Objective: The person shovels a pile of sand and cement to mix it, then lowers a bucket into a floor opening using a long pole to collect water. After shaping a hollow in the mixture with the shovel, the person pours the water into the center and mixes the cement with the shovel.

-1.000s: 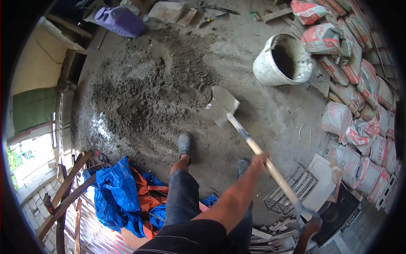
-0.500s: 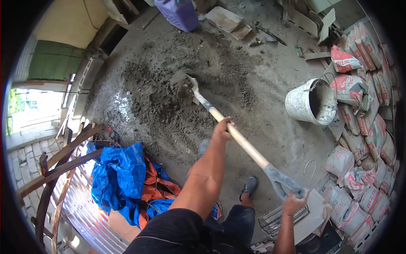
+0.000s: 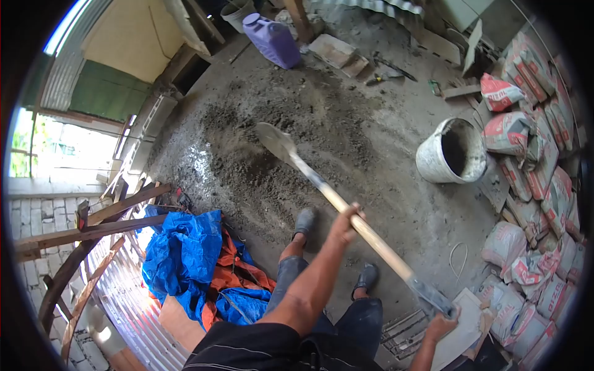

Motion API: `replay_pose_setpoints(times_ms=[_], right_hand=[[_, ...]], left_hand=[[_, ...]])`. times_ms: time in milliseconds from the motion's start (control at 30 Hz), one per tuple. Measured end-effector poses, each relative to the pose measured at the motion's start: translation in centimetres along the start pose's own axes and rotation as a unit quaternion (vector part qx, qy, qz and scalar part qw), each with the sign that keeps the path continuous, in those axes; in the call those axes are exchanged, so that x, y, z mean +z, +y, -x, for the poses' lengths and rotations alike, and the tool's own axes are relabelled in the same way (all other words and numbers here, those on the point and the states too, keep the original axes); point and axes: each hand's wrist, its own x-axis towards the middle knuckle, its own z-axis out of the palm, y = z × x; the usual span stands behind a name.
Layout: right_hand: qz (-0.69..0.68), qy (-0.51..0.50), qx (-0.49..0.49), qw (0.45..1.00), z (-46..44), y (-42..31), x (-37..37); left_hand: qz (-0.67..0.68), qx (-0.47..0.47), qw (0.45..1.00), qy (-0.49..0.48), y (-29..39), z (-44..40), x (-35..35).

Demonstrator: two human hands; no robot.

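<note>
In the head view, a person stands on a grey floor (image 3: 396, 213) and holds a shovel (image 3: 378, 245) with two hands. The left hand (image 3: 348, 224) is closed around the wooden shaft, near its middle. The right hand (image 3: 442, 324) is closed around the grey handle at the end, at the lower right. The shovel lies slanting across the view, and its blade (image 3: 276, 142) is over the pile of dark, wet mix (image 3: 244, 170) at the upper left. Whether the blade touches the mix, I cannot tell.

The two shoes (image 3: 365, 278) are on the floor, apart, to the left of the shaft and below the pile. To the right of the pile there is a white bucket (image 3: 431, 162), tilted in the view, with grey dirt on its wall. Just beside it, many cement bags (image 3: 507, 133) are stacked along the right side. A purple jug (image 3: 275, 44) stands beyond the pile, near some flat slabs (image 3: 334, 49). At the lower left, a blue sheet (image 3: 182, 250) lies crumpled together with an orange sheet (image 3: 241, 267), and wooden sticks (image 3: 124, 229) are beside them. A thin loop (image 3: 452, 255) lies between the shovel and the bags.
</note>
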Motion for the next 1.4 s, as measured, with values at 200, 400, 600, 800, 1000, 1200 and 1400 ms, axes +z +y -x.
replay_pose_setpoints(times_ms=[200, 400, 600, 800, 1000, 1200, 1400], right_hand=[[0.27, 0.078, 0.244, 0.928, 6.3, 20.5, -20.9], [0.802, -0.281, 0.068, 0.522, 9.1, 17.3, -30.0], [0.52, -0.09, 0.166, 0.833, 5.2, 21.3, -18.9], [0.078, -0.024, 0.202, 0.976, 1.7, 5.1, 12.1], [0.071, -0.041, 0.218, 0.973, -0.2, -12.6, 18.6], [0.079, -0.08, -0.119, 0.986, 0.2, -11.4, 13.5], [-0.047, -0.246, -0.381, 0.89, -0.4, -22.7, 17.4]], left_hand=[[-0.22, -0.21, 0.937, 0.174, -26.3, 0.4, -6.8], [-0.214, -0.324, 0.887, 0.249, -35.3, 2.2, -9.7], [-0.212, -0.243, 0.917, 0.235, -25.2, -4.9, -13.3], [-0.236, -0.094, 0.934, 0.25, 7.1, -11.8, -8.7], [-0.119, 0.034, 0.963, 0.238, 16.7, -10.8, -6.5], [0.06, 0.047, 0.987, 0.142, 20.4, -0.7, 0.6], [0.046, 0.142, 0.976, 0.158, 24.8, -1.6, 0.8]])
